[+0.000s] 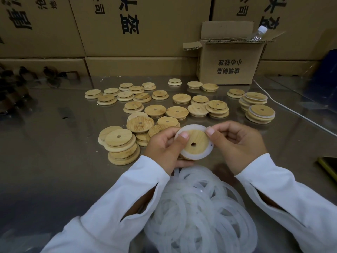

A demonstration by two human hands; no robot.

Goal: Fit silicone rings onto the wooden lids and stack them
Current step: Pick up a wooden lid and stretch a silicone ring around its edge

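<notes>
Left hand [164, 148] grips the round wooden lid with a centre hole [197, 138] from beneath, its thumb pressed on the top edge. The right hand [237, 143] pinches the translucent white silicone ring [191, 127] lying round that lid. Both are held just above the heap of loose white rings [200, 207] on the shiny surface [54, 143]. Bare lids [155, 110] lie scattered beyond, and ringed stacks [260, 111] stand to the right.

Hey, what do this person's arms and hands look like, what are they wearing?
The left hand and right hand are bare: no gloves, jewellery or watch visible. The left sleeve and right sleeve are long, white and loose, reaching the wrists, and each has a slit open along the forearm.
</notes>
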